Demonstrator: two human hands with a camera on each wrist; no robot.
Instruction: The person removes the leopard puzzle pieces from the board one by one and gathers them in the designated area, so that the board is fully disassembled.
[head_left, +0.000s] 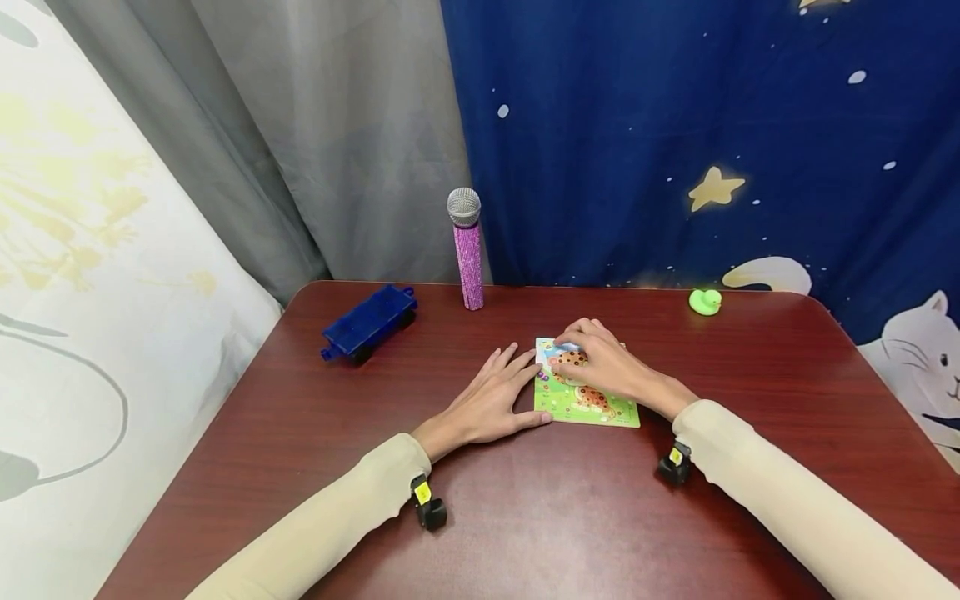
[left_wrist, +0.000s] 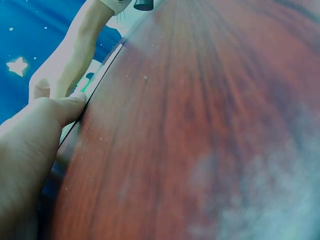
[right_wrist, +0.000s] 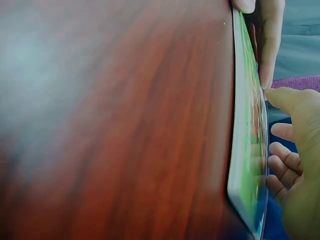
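A small flat picture board point(head_left: 600, 416) lies on the table, printed with an orange spotted animal on green and blue. My left hand point(head_left: 491, 404) rests at its left edge with the fingers spread; the thumb touches the near left corner. Over the board is my right hand point(head_left: 603, 362), its bent fingertips touching the printed surface and covering part of the picture. In the right wrist view the board's white side edge point(right_wrist: 237, 125) shows, with the right fingers point(right_wrist: 285, 162) against its face. The left wrist view has the left thumb point(left_wrist: 70, 107) at the board's edge.
A blue toy wagon point(head_left: 367, 323) stands at the back left of the brown table point(head_left: 480, 533). Near the back edge, a pink glittery microphone point(head_left: 469, 258) stands upright. A green toy duck point(head_left: 705, 302) sits at the back right. Curtains point(head_left: 600, 167) hang behind the table.
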